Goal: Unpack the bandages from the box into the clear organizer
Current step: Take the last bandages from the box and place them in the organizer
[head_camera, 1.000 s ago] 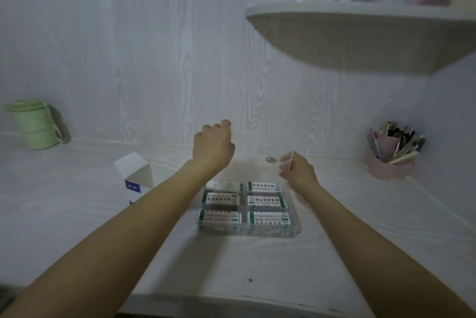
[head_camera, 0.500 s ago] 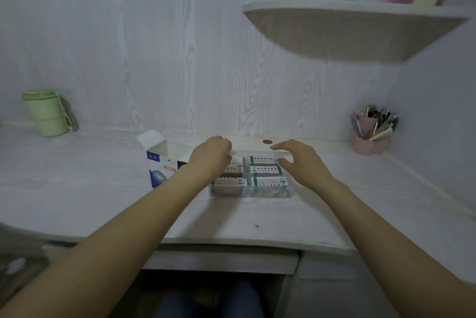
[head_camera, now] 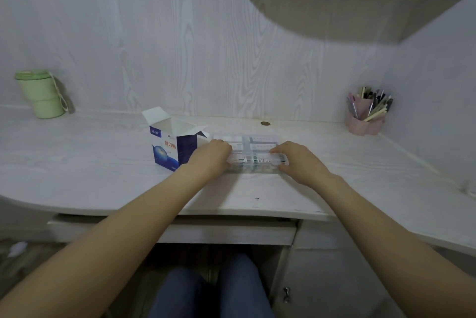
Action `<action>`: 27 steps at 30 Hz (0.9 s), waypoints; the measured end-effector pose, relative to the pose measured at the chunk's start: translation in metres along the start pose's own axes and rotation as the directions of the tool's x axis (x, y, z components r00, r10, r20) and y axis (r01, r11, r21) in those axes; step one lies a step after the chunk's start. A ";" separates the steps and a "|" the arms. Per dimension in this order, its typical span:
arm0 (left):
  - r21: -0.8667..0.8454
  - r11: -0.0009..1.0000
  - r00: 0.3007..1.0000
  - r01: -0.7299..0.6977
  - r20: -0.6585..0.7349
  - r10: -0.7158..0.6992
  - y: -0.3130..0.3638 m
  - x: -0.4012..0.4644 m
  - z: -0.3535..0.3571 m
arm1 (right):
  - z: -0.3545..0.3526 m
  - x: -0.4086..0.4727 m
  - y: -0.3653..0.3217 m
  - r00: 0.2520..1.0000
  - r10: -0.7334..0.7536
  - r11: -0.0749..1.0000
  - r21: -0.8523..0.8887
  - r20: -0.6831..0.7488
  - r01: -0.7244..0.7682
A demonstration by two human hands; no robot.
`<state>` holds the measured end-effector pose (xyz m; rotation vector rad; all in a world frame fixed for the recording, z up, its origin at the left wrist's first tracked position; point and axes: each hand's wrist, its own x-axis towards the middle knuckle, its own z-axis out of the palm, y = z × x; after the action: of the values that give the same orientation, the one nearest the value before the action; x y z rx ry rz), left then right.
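Clear organizer [head_camera: 253, 149], bandage packets [head_camera: 260, 160] inside, on white desk [head_camera: 103, 163]; left hand [head_camera: 210, 158] and right hand [head_camera: 298, 163] grip its ends. Opened bandage box [head_camera: 171, 145] stands just left.

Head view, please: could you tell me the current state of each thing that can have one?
bandage box: upright, top flaps open.
clear organizer: on the desk, holding bandage packs; lid state unclear.
left hand: fingers curled at the organizer's left end.
right hand: resting on the organizer's right end.
green cup: upright, lid on.
pen holder: upright, full of pens.
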<state>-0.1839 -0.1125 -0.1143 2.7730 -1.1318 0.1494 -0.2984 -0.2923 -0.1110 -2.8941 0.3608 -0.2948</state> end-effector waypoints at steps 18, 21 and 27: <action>0.177 0.978 0.994 -0.109 0.018 0.107 -0.005 0.008 0.004 | -0.005 0.004 -0.013 0.996 0.051 0.969 -0.245 0.073 -0.032; 0.204 0.974 0.994 -0.099 -0.034 0.108 0.000 0.009 0.004 | 0.000 0.006 -0.012 0.998 0.037 0.960 -0.279 0.043 -0.023; 0.261 0.959 0.994 -0.110 0.006 0.112 0.004 0.014 0.001 | 0.012 0.008 -0.008 0.998 -0.040 0.932 -0.363 -0.040 0.023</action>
<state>-0.1763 -0.1255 -0.1131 2.9287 -1.3564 0.3466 -0.2861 -0.2850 -0.1190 -3.2628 0.4165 -0.3331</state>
